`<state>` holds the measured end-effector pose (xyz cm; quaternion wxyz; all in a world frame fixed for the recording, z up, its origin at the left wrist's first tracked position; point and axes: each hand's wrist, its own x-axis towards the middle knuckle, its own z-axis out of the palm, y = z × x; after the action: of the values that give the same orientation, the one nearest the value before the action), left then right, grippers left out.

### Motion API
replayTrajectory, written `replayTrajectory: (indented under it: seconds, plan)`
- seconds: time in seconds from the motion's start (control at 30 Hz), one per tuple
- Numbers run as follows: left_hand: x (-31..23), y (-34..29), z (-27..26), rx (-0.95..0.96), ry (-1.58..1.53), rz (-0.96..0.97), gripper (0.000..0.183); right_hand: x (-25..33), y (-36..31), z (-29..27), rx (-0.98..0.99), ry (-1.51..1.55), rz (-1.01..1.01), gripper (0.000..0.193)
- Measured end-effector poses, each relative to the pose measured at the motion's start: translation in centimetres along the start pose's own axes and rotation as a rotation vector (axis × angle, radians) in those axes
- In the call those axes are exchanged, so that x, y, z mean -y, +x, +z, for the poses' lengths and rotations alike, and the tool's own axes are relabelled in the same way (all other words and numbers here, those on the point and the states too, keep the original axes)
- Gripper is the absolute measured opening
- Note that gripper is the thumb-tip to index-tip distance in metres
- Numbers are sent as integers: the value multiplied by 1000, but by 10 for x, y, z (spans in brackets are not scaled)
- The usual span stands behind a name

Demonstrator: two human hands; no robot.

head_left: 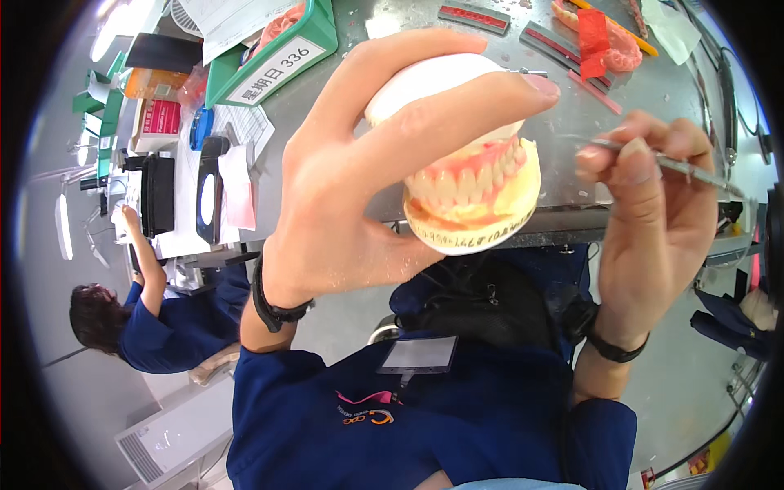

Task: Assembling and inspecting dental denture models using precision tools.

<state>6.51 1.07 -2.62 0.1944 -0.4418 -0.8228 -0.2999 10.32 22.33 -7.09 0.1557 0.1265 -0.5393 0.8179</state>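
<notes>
My left hand [343, 180] grips a dental model [506, 196] between thumb and fingers, holding it up above the bench edge. The model has a white upper plaster part [433, 77] and a yellowish lower base with handwriting along its rim. Between them sits a row of tooth-coloured teeth [465, 184] set in pink wax. To the right of the model, my right hand [653, 196] pinches a thin metal carving tool [694, 171]. Its tip points toward the model but appears apart from it.
Grey-and-red strips [474, 18], a pink wax stick [594, 91] and a pink dental piece [621, 53] lie on the metal bench [367, 24]. A green bin [327, 41] with papers stands at the back left. A co-worker [171, 327] sits at the left.
</notes>
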Motion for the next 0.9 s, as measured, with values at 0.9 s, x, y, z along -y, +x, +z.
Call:
replayTrajectory:
  seconds: [0.9]
  plan:
    - [15,-3,15,-113,74,166,81,-13,-1,9,80,-106,-115,17]
